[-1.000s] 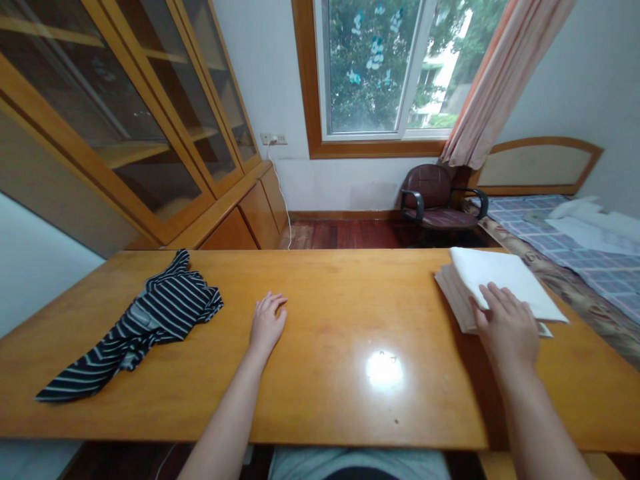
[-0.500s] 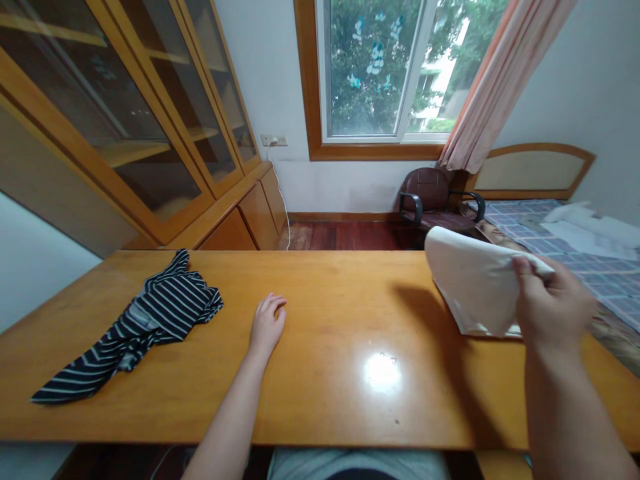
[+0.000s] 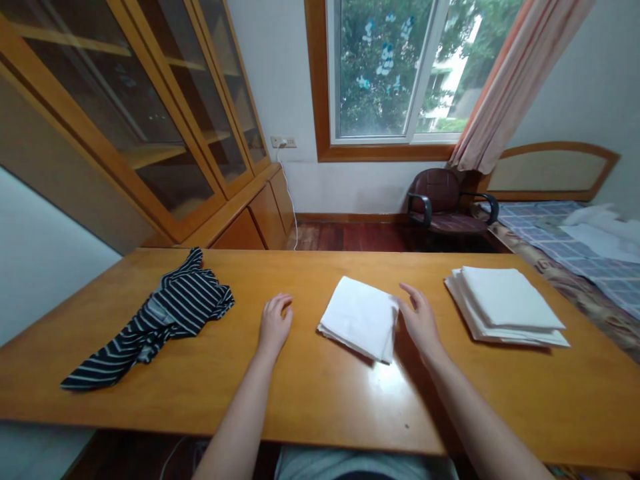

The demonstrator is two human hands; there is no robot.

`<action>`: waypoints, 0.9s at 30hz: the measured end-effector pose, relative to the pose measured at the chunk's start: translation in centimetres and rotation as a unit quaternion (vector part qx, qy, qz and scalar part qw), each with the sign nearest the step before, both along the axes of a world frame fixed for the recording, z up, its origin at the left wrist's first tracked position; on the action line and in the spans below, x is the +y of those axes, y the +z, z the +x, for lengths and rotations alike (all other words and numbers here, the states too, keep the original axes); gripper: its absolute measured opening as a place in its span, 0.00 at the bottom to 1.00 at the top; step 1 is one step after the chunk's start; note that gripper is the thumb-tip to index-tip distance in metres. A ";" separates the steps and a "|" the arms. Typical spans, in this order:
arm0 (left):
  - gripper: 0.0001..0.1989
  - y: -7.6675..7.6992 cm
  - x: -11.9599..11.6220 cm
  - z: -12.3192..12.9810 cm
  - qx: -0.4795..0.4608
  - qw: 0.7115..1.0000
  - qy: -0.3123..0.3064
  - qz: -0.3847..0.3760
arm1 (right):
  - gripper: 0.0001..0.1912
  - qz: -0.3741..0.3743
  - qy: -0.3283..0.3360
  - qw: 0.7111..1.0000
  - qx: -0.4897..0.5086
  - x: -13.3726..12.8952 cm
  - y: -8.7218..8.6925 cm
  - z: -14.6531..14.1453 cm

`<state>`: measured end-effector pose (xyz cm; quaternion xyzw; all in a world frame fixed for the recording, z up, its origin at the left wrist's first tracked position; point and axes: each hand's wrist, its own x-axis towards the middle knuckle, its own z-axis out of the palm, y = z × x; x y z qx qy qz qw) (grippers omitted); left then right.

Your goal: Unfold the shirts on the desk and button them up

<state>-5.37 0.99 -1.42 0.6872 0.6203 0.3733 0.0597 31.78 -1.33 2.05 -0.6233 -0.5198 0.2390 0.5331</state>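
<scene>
Moved from the stack (image 3: 510,300) by the worktop's (image 3: 320,400) right edge, one folded white sheet (image 3: 361,319) lies midway between near and far edges; my right grip (image 3: 419,321) is released beside it, my left grip (image 3: 275,325) loose. Beyond the far edge stands a chair (image 3: 435,193).

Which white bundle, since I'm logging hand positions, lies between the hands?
The thinner bundle, between the left hand and the right hand; the thicker stack lies to the right of both.
</scene>
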 end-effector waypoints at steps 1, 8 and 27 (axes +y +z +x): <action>0.12 0.0 0.0 0.0 0.000 1.000 -0.003 -0.001 | 0.17 0.011 0.045 0.998 -0.050 -0.4 0.0 0.2; 0.13 -0.8 0.3 0.0 -0.001 0.999 -0.030 0.016 | 0.26 0.075 0.294 0.908 -0.287 -2.8 -0.1 1.6; 0.13 -0.9 0.2 -0.6 -0.119 0.992 0.012 0.042 | 0.18 0.009 0.070 0.983 0.168 -0.9 3.2 -5.5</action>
